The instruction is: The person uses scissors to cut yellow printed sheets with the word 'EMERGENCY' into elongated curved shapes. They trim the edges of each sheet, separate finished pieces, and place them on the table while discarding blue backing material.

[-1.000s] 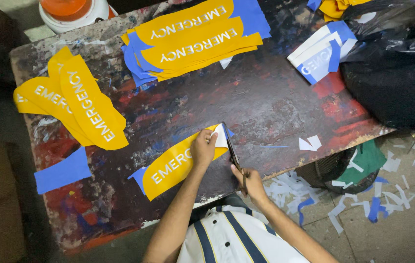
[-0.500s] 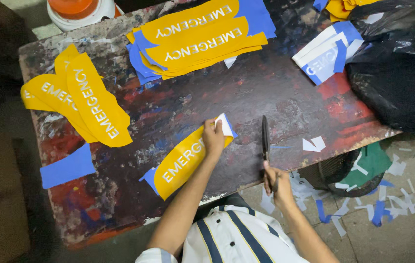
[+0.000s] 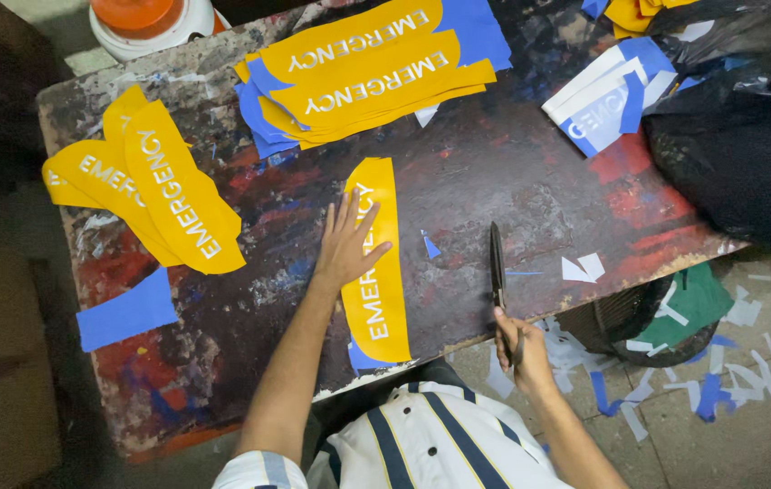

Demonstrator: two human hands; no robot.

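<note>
My left hand (image 3: pixel 347 243) lies flat, fingers spread, on a long curved yellow sticker strip (image 3: pixel 379 294) with white lettering and a blue backing. The strip runs almost straight away from me on the paint-stained table (image 3: pixel 512 181). My right hand (image 3: pixel 521 349) grips the handles of dark scissors (image 3: pixel 497 267) at the table's near edge, with the blades closed and pointing away, to the right of the strip.
A pile of the same yellow strips (image 3: pixel 154 195) lies at the left and a stack on blue backing (image 3: pixel 367 68) at the far side. A blue scrap (image 3: pixel 127 312), white-and-blue offcuts (image 3: pixel 603 95), a black plastic bag (image 3: pixel 738 149) and a bin (image 3: pixel 648 317) surround the work.
My left hand has turned the yellow strip from a slant to nearly straight and slid it up the table. My right hand with the scissors moved right, away from the strip.
</note>
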